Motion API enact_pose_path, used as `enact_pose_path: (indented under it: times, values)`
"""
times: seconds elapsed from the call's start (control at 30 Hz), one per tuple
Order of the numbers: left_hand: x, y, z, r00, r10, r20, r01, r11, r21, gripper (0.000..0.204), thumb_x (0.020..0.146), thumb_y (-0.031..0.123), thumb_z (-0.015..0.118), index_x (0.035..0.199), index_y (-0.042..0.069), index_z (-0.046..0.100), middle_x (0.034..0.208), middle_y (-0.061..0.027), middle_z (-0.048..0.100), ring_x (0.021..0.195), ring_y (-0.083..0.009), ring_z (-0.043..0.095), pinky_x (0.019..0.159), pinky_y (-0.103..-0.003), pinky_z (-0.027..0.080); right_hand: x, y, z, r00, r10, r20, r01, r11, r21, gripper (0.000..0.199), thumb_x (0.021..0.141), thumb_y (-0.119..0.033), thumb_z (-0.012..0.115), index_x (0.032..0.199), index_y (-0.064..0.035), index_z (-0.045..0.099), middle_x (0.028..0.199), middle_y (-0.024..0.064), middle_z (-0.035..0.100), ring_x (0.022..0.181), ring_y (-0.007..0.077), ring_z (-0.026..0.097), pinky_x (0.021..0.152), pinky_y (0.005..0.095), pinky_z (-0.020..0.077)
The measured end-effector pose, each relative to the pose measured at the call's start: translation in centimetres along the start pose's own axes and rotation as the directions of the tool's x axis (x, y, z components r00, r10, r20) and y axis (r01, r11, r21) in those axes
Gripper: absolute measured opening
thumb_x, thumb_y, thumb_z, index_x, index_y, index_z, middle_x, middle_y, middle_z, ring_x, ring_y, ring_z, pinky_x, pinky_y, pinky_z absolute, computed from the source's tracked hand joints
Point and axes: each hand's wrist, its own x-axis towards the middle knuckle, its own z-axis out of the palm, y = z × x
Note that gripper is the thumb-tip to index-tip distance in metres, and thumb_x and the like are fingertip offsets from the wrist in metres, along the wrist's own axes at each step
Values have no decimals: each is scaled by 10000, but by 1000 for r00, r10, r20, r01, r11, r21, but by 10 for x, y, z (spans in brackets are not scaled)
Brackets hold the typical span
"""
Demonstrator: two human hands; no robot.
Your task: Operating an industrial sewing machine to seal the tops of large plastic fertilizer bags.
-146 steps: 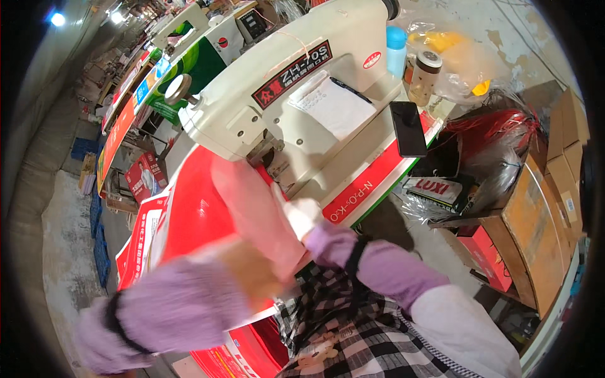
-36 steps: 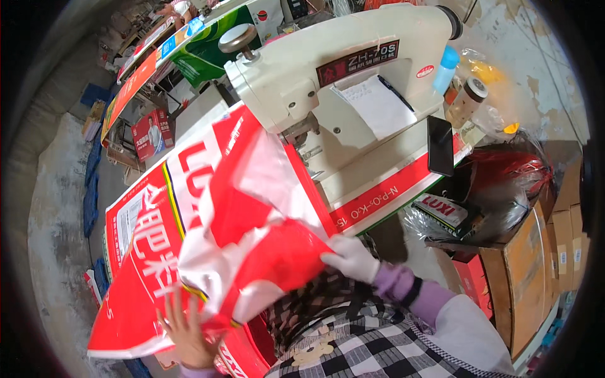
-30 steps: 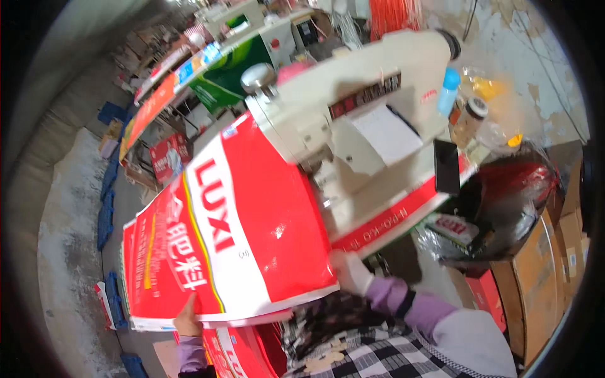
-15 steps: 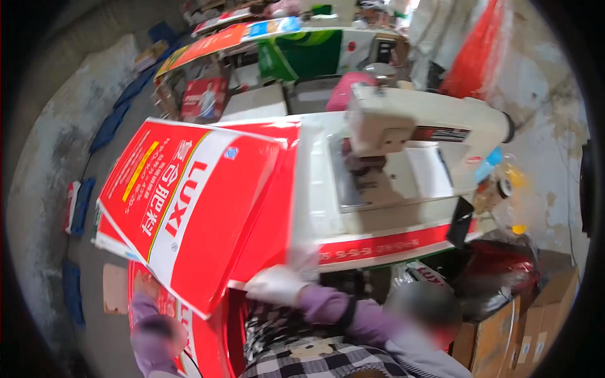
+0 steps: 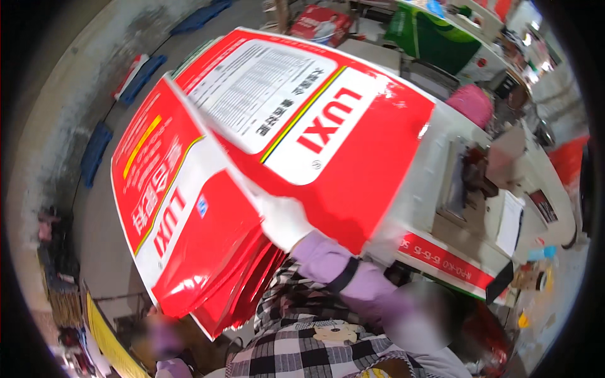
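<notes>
A large red and white printed sack (image 5: 315,120) is spread out in front of me, its far end lying over the white sewing machine (image 5: 454,189). My right hand (image 5: 283,217), in a white glove, grips this sack at its near edge. Under it lies a stack of like red sacks (image 5: 189,246), slanting down to the left. My left hand (image 5: 161,331) shows blurred at the stack's lower corner; its grip is not clear. Purple sleeves cover both of my arms.
The machine table has a red front strip (image 5: 441,261). On it lie a white paper (image 5: 509,222), a black phone (image 5: 501,283) and a blue bottle (image 5: 542,252). A pink object (image 5: 472,104) and green sacks (image 5: 441,38) lie beyond. Grey floor stretches to the left.
The sack has been swung up, unfolded and turned over, so its other printed face shows. My right hand has moved left along its near edge, and my view has swung left.
</notes>
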Motion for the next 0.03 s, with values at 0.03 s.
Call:
enact_pose_path:
  times: [0.03]
  values:
    - [-10, -11, -4, 1000, -22, -4, 22, 1000, 10, 407, 893, 243, 642, 637, -33, 488, 534, -17, 427, 596, -102, 353, 505, -361, 351, -5, -1, 28, 992, -30, 125, 25, 999, 41, 227, 750, -46, 548, 965, -80, 613, 827, 161, 643, 836, 362, 631, 720, 460, 502]
